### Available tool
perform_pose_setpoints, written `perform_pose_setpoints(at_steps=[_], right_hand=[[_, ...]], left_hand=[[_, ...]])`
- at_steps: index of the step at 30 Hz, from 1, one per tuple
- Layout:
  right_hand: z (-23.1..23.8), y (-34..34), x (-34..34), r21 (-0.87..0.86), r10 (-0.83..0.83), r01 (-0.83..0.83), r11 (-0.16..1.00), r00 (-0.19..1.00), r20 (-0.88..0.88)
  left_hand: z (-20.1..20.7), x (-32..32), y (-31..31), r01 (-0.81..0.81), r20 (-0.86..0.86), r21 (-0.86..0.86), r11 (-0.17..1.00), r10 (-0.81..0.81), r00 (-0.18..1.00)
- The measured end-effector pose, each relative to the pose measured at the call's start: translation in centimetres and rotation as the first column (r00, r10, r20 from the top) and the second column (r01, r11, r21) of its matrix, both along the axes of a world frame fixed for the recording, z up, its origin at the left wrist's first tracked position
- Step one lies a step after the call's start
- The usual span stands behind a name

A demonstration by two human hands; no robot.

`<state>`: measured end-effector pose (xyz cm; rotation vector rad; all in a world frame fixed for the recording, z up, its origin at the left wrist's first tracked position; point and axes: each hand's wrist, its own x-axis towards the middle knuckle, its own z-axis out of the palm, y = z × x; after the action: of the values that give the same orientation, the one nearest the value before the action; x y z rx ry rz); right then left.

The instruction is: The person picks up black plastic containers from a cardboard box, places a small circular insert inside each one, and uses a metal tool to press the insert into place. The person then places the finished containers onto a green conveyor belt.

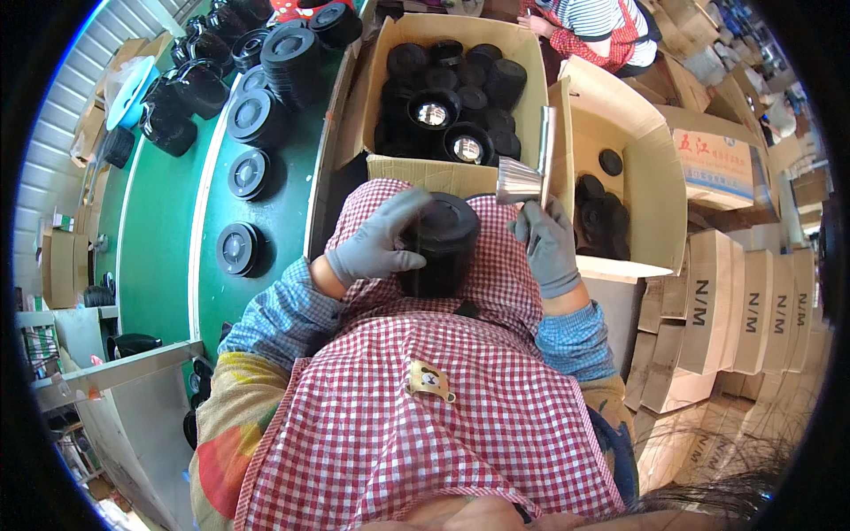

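A black round lidded piece [443,232], perhaps a stack of lids, rests upright on my lap between my knees. My left hand [379,243], in a grey glove, is at its left side. Its fingers are stretched out and slightly blurred at the rim, the thumb held apart. Whether they press on the piece I cannot tell. My right hand [549,248], gloved too, is closed on a flat brush [522,183] with pale bristles and a shiny handle pointing up. The brush is raised to the right of the black piece, apart from it.
Ahead stands a cardboard box [456,168] of black round parts; right of it, another box [651,168] holds a few. On the left, a green table [159,257] carries stacked black lids [290,62] and dark pots [168,124]. Cartons [708,301] line the right. A person [598,31] sits beyond.
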<state>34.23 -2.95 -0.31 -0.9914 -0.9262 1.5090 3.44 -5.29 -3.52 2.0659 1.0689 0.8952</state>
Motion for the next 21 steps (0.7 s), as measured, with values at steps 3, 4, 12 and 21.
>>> perform_pose_setpoints(at_steps=[3,4,12,21], right_hand=[[0.0,-0.8,-0.5,0.129,0.204,-0.193,0.973,0.976,-0.073],[-0.1,-1.2,-1.6,0.098,0.128,-0.112,0.989,0.978,-0.165],[-5.0,0.6,-1.9,-0.06,0.248,-0.256,0.965,0.962,-0.112],[-5.6,1.9,-1.3,-0.02,0.225,-0.224,0.974,0.969,0.105]], left_hand=[[-1.5,-2.9,-1.3,-0.132,-0.283,-0.015,0.991,0.122,0.951],[-1.8,-3.1,-1.8,-0.123,-0.415,0.015,0.992,0.118,0.902],[-0.2,0.8,-4.7,-0.158,-0.19,-0.142,0.977,0.13,0.973],[1.1,3.9,-7.5,-0.292,-0.047,-0.003,0.957,0.291,0.956]])
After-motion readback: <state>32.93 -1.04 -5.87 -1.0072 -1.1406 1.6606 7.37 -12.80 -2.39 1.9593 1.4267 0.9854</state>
